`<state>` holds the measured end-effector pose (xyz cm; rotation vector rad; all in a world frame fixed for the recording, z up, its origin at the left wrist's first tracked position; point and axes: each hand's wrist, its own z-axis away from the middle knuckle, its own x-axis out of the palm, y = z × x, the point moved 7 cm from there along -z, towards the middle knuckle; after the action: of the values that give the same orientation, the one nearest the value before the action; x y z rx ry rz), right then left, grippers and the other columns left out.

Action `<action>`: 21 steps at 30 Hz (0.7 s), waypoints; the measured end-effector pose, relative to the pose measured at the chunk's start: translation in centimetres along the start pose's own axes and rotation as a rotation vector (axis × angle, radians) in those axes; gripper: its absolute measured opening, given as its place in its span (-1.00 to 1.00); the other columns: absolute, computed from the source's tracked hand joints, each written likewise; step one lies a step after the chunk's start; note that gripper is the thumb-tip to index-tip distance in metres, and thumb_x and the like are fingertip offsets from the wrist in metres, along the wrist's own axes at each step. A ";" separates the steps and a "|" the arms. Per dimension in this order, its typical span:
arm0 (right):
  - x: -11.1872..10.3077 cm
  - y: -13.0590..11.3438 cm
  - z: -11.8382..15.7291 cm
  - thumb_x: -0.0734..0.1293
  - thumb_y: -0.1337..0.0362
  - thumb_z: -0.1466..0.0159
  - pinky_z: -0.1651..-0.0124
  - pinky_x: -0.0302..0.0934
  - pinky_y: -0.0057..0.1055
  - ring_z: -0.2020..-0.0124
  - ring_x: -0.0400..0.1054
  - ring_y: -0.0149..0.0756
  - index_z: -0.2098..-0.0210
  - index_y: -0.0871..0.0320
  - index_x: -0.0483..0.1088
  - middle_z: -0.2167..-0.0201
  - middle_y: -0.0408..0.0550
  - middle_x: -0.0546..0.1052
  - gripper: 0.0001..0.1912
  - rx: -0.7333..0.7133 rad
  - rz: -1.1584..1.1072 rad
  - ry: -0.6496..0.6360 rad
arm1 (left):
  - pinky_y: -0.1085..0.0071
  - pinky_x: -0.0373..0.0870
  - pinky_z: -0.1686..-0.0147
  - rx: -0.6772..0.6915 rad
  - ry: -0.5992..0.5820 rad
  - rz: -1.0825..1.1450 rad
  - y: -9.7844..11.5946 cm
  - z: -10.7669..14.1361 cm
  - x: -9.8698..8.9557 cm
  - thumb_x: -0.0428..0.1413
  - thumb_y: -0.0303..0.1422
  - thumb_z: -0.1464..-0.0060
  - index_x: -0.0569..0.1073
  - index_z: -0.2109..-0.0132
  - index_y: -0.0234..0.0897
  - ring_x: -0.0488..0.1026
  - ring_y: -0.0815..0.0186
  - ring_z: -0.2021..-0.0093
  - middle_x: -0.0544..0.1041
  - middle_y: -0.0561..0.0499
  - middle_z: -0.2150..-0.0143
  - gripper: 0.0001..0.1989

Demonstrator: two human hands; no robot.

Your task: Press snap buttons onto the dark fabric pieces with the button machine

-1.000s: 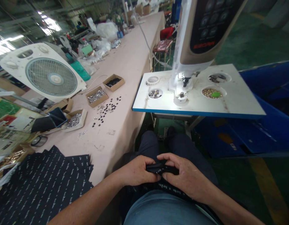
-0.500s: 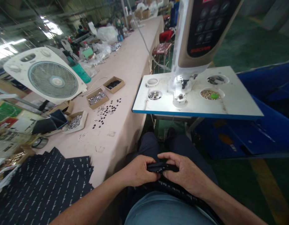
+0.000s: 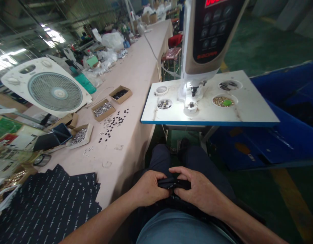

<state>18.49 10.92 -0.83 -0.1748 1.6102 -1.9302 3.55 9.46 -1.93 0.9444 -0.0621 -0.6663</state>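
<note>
Over my lap, both hands grip a bunched piece of black fabric [image 3: 173, 183] with small white lettering. My left hand [image 3: 148, 188] pinches its left end between thumb and fingers. On the other end, my right hand [image 3: 195, 189] has its thumb below and its fingers curled over the top. The fabric's lower part falls against my body and is mostly hidden by the hands. Ahead of them stands a snap-fastening machine [image 3: 207, 40] with a red display, its head over a small round die [image 3: 190, 107] on a white worktop [image 3: 166, 118].
Left, a long covered table [image 3: 131, 135] bears a stack of black printed fabric [image 3: 47, 203], a white box fan [image 3: 57, 91], loose dark snaps [image 3: 113, 127] and cardboard boxes of metal parts [image 3: 103, 110]. Cups in the worktop hold brass pieces [image 3: 222, 101]. Blue bins [image 3: 293, 108] stand at the right.
My view has shifted slightly, so the machine and table sit a little further left. Both hands keep their hold, and the fabric between them looks more folded together.
</note>
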 end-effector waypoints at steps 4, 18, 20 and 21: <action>-0.2 -0.2 0.1 0.33 0.46 -0.06 0.05 0.37 -0.36 0.12 0.57 -0.17 -0.10 0.13 0.46 0.14 -0.07 0.68 -0.41 -0.040 0.013 0.025 | 0.54 0.02 0.58 -0.009 -0.012 0.000 -0.2 -0.1 0.0 0.17 -0.38 0.10 0.46 0.38 -0.34 0.16 0.49 0.56 0.28 0.17 0.56 -0.89; -0.5 0.2 -0.1 0.31 0.43 -0.07 0.17 0.39 -0.37 0.27 0.57 -0.20 -0.08 0.11 0.48 0.23 -0.08 0.68 -0.44 -0.042 0.037 0.045 | 0.51 0.07 0.56 0.068 -0.023 -0.250 2.0 0.2 -0.5 0.21 -0.27 0.05 0.42 0.41 -0.31 0.19 0.45 0.51 0.31 0.17 0.53 -0.81; -0.7 0.2 -0.1 0.32 0.43 -0.08 0.14 0.38 -0.36 0.25 0.57 -0.20 -0.09 0.11 0.47 0.22 -0.09 0.68 -0.45 -0.051 0.043 0.058 | 0.50 0.05 0.55 0.079 0.007 -0.265 2.1 0.0 -0.6 0.21 -0.27 0.04 0.42 0.42 -0.31 0.19 0.45 0.50 0.29 0.17 0.54 -0.80; -0.9 0.2 -0.1 0.31 0.43 -0.08 0.12 0.37 -0.36 0.25 0.57 -0.20 -0.09 0.11 0.47 0.22 -0.09 0.68 -0.45 -0.058 0.045 0.064 | 0.50 0.04 0.55 0.093 0.026 -0.265 2.1 -0.1 -0.5 0.20 -0.27 0.03 0.41 0.44 -0.31 0.18 0.46 0.50 0.28 0.17 0.54 -0.80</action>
<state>19.18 11.47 -0.80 -0.0998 1.6986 -1.8736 4.19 10.66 -0.22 1.0612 0.0560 -0.9013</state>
